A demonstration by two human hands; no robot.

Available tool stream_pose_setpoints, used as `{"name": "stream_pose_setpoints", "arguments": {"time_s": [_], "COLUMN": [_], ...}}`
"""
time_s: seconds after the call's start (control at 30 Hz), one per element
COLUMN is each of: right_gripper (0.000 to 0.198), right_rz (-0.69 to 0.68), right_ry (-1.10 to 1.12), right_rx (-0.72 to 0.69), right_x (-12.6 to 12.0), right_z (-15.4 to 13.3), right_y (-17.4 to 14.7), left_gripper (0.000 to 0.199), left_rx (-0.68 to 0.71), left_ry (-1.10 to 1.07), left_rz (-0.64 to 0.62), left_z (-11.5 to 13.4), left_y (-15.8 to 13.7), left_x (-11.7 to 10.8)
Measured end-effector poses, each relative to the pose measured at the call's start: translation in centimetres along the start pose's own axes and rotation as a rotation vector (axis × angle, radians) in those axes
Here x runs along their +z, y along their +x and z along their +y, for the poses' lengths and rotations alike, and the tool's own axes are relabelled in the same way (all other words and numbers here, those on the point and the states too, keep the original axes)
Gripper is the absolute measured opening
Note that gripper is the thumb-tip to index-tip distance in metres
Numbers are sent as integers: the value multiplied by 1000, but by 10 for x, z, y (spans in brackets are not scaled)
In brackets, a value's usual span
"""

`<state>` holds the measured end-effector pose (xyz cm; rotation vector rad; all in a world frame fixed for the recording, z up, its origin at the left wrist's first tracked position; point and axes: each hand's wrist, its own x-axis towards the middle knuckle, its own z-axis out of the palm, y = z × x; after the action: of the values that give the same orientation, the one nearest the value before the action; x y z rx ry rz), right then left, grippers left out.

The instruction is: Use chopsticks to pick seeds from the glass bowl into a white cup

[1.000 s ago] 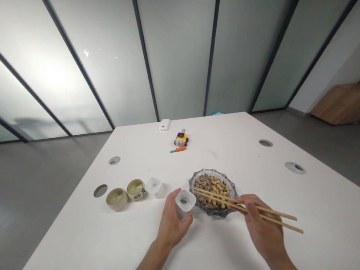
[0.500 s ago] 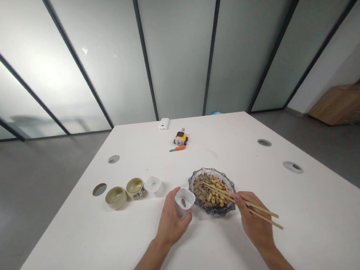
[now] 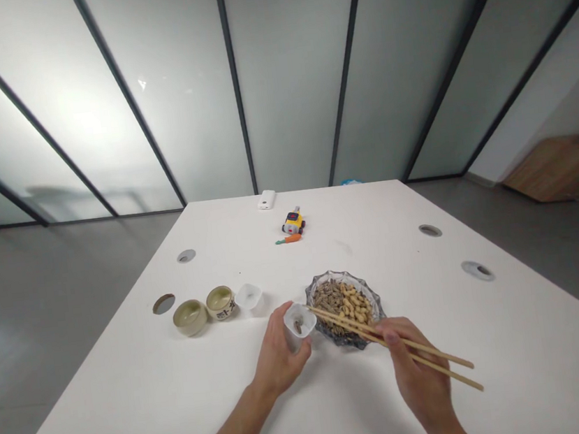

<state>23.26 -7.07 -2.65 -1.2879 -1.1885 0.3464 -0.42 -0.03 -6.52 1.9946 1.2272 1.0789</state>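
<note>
My left hand (image 3: 279,352) is wrapped round a small white translucent cup (image 3: 291,313), tilted slightly, with a few dark seeds (image 3: 298,325) at its bottom. My right hand (image 3: 418,363) grips a pair of wooden chopsticks (image 3: 438,359). Their tips lie close together at the cup's right rim; whether they pinch anything is too small to tell. Beneath the chopsticks stands a scalloped glass bowl (image 3: 377,298). Striped sunflower seeds (image 3: 331,295) fill its left part, and peanuts in the shell (image 3: 357,301) its right part.
Left of the cup stand another white cup (image 3: 249,298) and two olive-green bowls (image 3: 190,318) (image 3: 220,303). Farther back on the white table (image 3: 133,405) lie an orange carrot-shaped item (image 3: 290,239), a yellow toy car (image 3: 294,222) and a white box-like device (image 3: 267,199). Round holes pierce both table sides.
The chopstick tips have moved left from over the sunflower seeds to the cup's rim. More dark seeds show in the cup. The whole view has shifted slightly.
</note>
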Motion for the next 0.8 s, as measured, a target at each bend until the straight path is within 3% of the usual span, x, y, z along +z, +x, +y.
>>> {"name": "stream_pose_setpoints", "arguments": {"time_s": [0.17, 0.3, 0.63, 0.8], "right_gripper": [38, 44, 43, 36], "right_rz": [129, 123, 113, 160], "right_ry": [-195, -282, -274, -88], "right_rx": [16, 38, 63, 78], "right_x": [-7, -10, -10, -6], "right_z": [6, 18, 24, 14], "right_y": [8, 13, 14, 5], "left_gripper": [61, 61, 61, 61], "left_rx": [-23, -30, -52, -43], "left_ry": [-7, -4, -7, -3], "left_rz": [-17, -28, -36, -32], "left_z": [0, 0, 2, 3], "left_y": [-1, -2, 0, 0], "left_x": [-2, -2, -2, -3]}}
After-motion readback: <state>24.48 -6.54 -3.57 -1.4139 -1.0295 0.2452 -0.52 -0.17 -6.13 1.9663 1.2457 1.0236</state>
